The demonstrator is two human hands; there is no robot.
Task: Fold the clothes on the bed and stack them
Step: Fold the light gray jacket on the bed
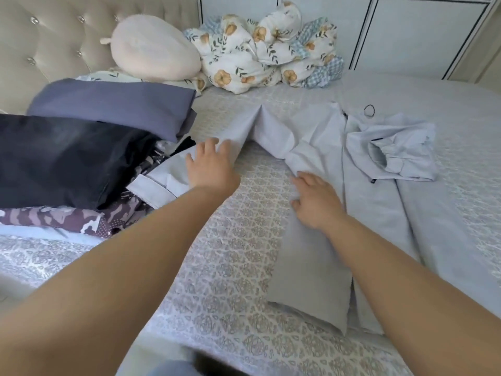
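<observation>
Pale-blue shirt (320, 137) lies on the bed (230, 267), sleeve stretched leftward; left hand (210, 165) flat on the sleeve, right hand (315, 202) flat on the folded body.

Bare forearms and hands (214, 169), no sleeves or jewellery visible; clothing possibly blue-grey below
</observation>
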